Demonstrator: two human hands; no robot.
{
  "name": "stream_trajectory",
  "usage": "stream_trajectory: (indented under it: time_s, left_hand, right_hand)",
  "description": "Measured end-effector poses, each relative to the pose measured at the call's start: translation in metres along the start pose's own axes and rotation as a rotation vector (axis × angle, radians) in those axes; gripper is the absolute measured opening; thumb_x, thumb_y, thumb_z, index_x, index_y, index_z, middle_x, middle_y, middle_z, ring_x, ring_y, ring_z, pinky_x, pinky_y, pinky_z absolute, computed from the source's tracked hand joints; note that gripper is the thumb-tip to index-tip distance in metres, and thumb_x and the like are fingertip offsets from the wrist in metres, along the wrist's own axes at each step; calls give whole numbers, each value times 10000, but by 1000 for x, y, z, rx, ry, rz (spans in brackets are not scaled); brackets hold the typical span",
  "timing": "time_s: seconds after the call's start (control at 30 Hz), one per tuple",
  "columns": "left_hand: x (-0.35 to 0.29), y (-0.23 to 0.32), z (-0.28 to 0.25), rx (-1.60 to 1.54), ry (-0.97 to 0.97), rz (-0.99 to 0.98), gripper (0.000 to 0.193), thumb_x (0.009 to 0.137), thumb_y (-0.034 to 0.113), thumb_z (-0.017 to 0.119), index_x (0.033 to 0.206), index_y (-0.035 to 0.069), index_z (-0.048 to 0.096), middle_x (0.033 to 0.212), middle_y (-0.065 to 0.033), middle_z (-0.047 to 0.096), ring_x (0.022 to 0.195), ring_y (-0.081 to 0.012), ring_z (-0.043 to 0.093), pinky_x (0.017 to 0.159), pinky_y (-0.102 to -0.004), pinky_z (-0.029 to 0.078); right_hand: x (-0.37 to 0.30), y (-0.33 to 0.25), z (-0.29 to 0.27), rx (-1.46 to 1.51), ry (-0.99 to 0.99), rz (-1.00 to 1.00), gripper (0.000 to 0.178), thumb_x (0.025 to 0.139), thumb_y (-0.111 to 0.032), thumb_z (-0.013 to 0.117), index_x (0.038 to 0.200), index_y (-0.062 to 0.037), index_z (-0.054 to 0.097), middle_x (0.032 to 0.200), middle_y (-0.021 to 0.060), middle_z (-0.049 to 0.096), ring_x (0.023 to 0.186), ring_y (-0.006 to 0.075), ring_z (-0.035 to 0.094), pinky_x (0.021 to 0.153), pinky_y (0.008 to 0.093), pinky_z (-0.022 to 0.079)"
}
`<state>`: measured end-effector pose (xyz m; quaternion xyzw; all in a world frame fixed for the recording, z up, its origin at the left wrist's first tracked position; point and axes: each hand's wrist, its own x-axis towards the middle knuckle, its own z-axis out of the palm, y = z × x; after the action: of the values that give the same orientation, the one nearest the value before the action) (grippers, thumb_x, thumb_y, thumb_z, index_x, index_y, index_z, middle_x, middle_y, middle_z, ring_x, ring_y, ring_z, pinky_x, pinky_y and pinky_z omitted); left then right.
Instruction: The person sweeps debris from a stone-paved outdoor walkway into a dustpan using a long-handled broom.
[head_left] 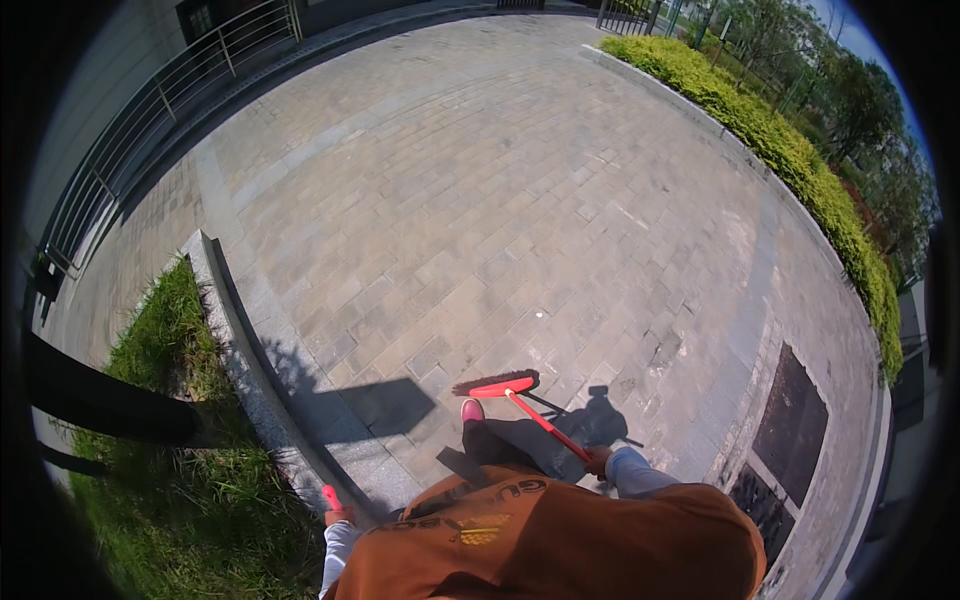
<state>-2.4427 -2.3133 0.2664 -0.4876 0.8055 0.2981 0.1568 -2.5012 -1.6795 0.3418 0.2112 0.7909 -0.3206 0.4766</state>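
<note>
A red push broom (503,387) with dark bristles rests on the paving just ahead of my feet. My right hand (598,461) is closed round its red stick (548,427), which slants up from the head towards me. At the lower left, my left hand (340,516) grips a red handle (331,496); its rounded end sticks up above the fist, and whatever it belongs to is hidden. The broom head lies close to the toe of my red shoe (472,410).
Brick paving (480,220) stretches ahead. A stone kerb (228,330) edges the grass bed (160,330) on my left, with a dark post (110,390) there. Metal railings (160,95) stand far left; a yellow-green hedge (760,125) runs along the right. Dark ground panels (790,425) lie near right.
</note>
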Motion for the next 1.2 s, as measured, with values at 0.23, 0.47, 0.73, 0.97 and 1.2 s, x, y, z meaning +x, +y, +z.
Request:
stream_trajectory:
  time_s: [0.23,0.47,0.73,0.97,1.2]
  left_hand:
    - [130,62,23,-45,86,-47,314,635,285,647,664,-27,622,633,-197,607,667,-351,619,602,-432,474]
    - [184,212,8,-73,210,-1,209,668,242,628,693,35,653,610,-187,598,649,-323,620,601,-413,469]
    - [345,338,-68,-254,286,-52,110,677,177,651,688,72,681,548,-116,586,536,-214,602,534,-343,463]
    - [486,444,-132,-469,271,-124,55,693,117,639,705,109,693,616,-79,626,555,-170,593,548,-309,459]
    - [572,549,-171,-428,419,-28,103,713,133,611,762,80,684,700,-100,649,668,-186,631,614,-300,468]
  right_hand:
    - [97,-203,-105,-247,-12,-133,357,696,-147,543,1052,-131,526,808,132,613,679,242,611,564,358,496]
    - [182,-358,-155,-406,-16,-187,233,700,-148,561,925,-108,515,808,131,596,692,250,607,535,367,497]
    - [224,-534,-168,-190,-21,-96,579,679,-136,623,1229,-201,453,789,89,588,637,202,583,551,324,500]
    - [290,-661,-197,-296,-15,-228,597,694,-135,609,1253,-237,425,788,84,590,580,191,583,465,309,502]
    - [408,-808,-251,-465,-59,-541,591,689,-168,600,1243,-244,409,838,135,605,647,228,616,476,324,510]
